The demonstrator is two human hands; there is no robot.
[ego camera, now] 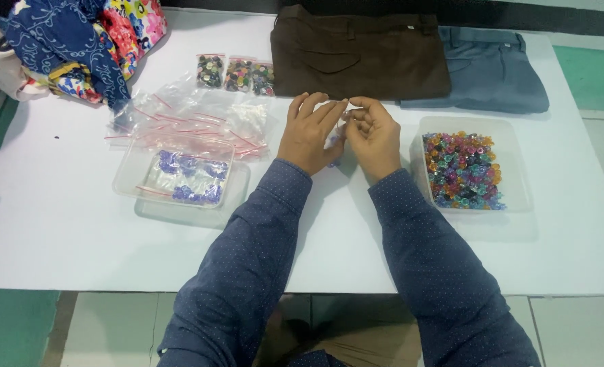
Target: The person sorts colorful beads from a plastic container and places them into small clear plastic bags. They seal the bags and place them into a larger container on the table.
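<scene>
My left hand [310,132] and my right hand [373,136] meet at the middle of the white table [57,224]. Together they pinch a small clear zip bag [334,141] with purple buttons in it, mostly hidden between the fingers. To the right, touching nothing, stands a clear plastic tray [513,170] holding a heap of multicoloured buttons [463,170]. On the left lies another clear tray [126,178] with filled bags of purple buttons [186,178]. Behind it is a loose pile of empty zip bags [200,119].
Three small bags of dark mixed buttons [237,73] lie at the back. Folded brown trousers [356,54] and grey-blue trousers [492,68] lie along the far edge. A heap of patterned cloth [77,41] fills the far left corner.
</scene>
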